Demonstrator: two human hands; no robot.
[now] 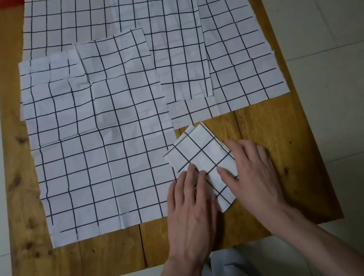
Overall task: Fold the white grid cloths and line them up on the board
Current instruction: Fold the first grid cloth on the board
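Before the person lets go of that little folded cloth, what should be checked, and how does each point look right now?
1. Folded cloth lies wholly on the wooden board: ok.
2. Both hands press it flat: ok; left hand and right hand rest on it with straight fingers.
3. Folded edges squared up: not ok; a layer peeks out along its far-left edge.
4. Lined up with the board's edges: not ok; it sits turned at an angle.
5. Bare board beside it for a row: ok, to its right.
6. Other cloths folded: not ok; the large cloth and those behind it lie spread open.
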